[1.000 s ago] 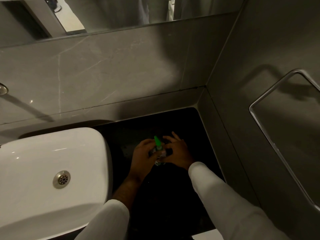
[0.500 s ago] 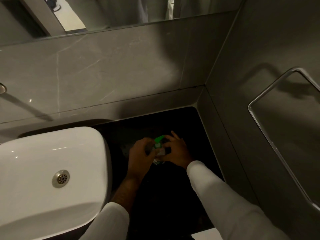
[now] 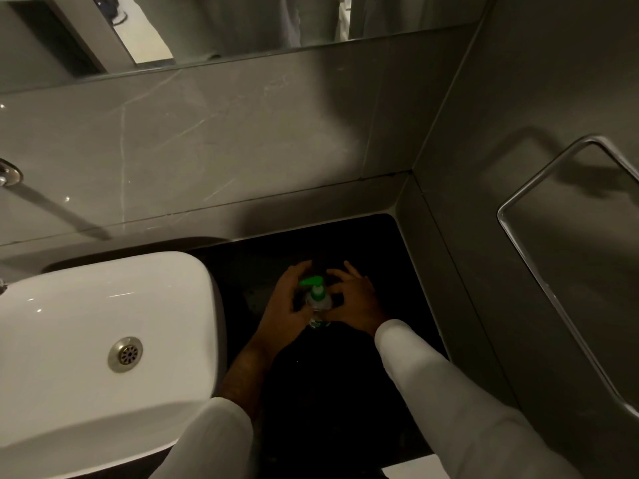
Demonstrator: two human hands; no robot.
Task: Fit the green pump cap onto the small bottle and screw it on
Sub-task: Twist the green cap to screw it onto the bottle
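Note:
A small clear bottle [image 3: 318,305] stands upright on the black countertop [image 3: 397,271], with the green pump cap [image 3: 314,285] seated on its neck and the spout pointing left. My left hand [image 3: 287,299] wraps the bottle's left side. My right hand [image 3: 352,299] is against its right side, fingers spread above and thumb low by the bottle's shoulder. The bottle's lower body is mostly hidden between the two hands.
A white basin [image 3: 103,326] with a metal drain [image 3: 125,354] sits to the left of the counter. Grey tiled walls close in behind and on the right, where a chrome towel rail [image 3: 525,202] hangs. A mirror [image 3: 242,22] runs along the top.
The green spout has swung from pointing up and away to pointing left. My right fingers have loosened and spread off the cap.

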